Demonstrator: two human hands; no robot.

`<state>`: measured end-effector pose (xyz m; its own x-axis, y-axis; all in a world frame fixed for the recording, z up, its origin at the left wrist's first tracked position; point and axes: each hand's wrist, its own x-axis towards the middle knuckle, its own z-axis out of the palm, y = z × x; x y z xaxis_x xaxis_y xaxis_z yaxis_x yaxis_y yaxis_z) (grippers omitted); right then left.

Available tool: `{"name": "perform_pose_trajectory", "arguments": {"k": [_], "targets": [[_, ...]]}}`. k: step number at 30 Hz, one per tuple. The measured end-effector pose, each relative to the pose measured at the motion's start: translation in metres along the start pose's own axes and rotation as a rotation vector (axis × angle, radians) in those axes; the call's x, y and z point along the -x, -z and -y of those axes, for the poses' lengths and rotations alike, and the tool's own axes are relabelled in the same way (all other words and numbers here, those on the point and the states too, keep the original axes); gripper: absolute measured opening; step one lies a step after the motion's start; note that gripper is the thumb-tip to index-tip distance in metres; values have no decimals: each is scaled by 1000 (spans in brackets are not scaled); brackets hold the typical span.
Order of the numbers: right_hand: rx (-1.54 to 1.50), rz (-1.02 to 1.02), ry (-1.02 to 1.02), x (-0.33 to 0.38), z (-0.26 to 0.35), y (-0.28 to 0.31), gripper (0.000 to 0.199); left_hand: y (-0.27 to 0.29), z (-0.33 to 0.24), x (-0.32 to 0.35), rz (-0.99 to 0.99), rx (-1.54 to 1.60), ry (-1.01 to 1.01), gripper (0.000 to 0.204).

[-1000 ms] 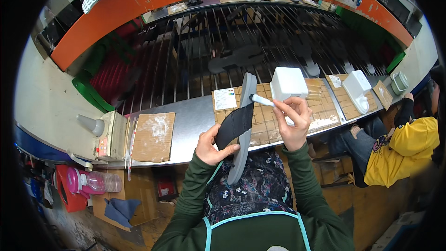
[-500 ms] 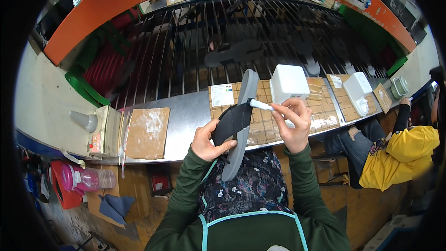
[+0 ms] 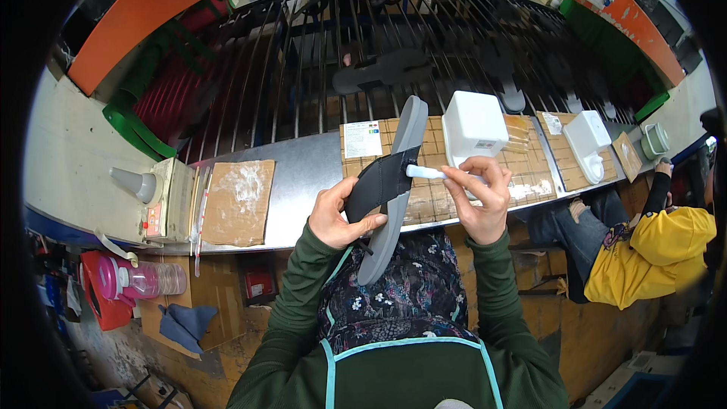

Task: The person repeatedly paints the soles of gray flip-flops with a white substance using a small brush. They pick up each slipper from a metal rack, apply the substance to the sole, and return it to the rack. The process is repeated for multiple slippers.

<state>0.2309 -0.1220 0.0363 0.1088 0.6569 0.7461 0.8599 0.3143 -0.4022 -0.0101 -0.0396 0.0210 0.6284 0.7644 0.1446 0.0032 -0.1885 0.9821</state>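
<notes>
A sandal with a grey sole and a wide black strap stands tilted upright in front of me. My left hand is closed round it, fingers behind the strap and thumb against the sole's edge. Pinched between the thumb and fingertips of my right hand is a slim white brush-like tool. Its tip meets the strap's right end, by the sole's edge. Behind the right hand a white box-shaped container stands on a glue-marked cardboard sheet.
Beyond the metal ledge runs a rack of rollers carrying dark sandal parts. At left lie a stained cardboard piece and a box with a grey cone. A person in yellow sits at right, beside another white container.
The white tool's tip has shifted slightly down along the strap's end. The sandal stays in my left hand, raised a little in the picture. The view has tilted slightly.
</notes>
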Motion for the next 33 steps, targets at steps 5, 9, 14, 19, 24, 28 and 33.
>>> {"name": "perform_pose_trajectory", "arguments": {"k": [5,9,14,19,24,28,33], "targets": [[-911,298,-179,10,-18,9,25,0,7,-1,-16,49,-98,46],[-1803,190,-113,30,-34,-17,22,14,27,-5,-164,351,-138,46],[-2097,253,-387,64,-44,-69,20,90,79,-50,-444,1107,-109,54],[-2239,215,-668,83,-53,-106,18,192,143,-125,-1071,495,309,55],[-2281,277,-623,89,-59,-112,17,224,189,-180,-1138,1046,157,38],[-2260,320,-587,89,-59,-109,23,224,204,-223,-1243,1181,2,34],[-2255,279,-623,91,-56,-107,20,229,218,-251,-1294,1210,15,36]]}}
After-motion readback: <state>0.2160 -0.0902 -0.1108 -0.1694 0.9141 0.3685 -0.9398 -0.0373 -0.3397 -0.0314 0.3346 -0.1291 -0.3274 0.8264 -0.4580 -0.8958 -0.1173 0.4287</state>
